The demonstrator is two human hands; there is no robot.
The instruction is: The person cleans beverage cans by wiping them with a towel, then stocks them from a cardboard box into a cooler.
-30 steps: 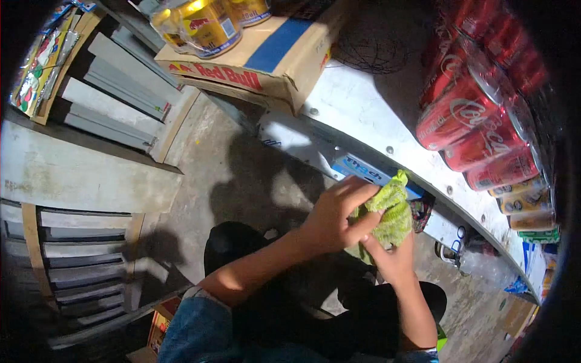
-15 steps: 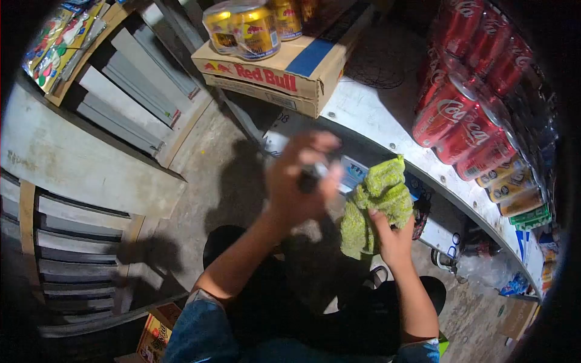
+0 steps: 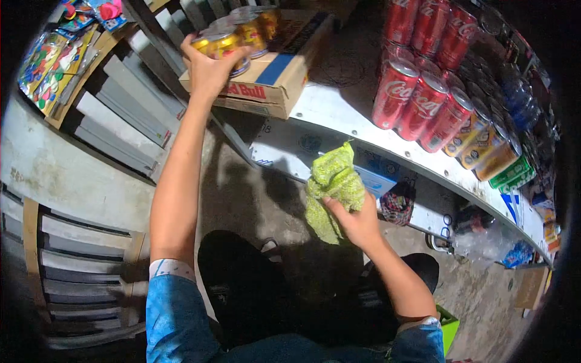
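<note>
My left hand (image 3: 209,71) reaches to the upper left, its thumb and fingers closed around the front of the gold Red Bull cans (image 3: 224,43). These cans look shrink-wrapped together and stand on a cardboard Red Bull box (image 3: 275,97). Part of the front can is covered by the hand. In my right hand (image 3: 357,224) is a crumpled yellow-green cloth (image 3: 336,181), gripped between thumb and fingers above my lap, just off the shelf's edge.
Red Coca-Cola cans (image 3: 396,94) stand on the white curved shelf (image 3: 339,115), with yellow cans (image 3: 469,136) and green cans (image 3: 511,172) beside them. A slatted wooden rack (image 3: 85,242) is on the left. Below the shelf lie plastic bottles (image 3: 484,242) and a blue-and-white box (image 3: 375,181).
My left hand has moved up and left from mid-air to the gold cans. My right hand, still holding the cloth, appears a little further left as the view shifted.
</note>
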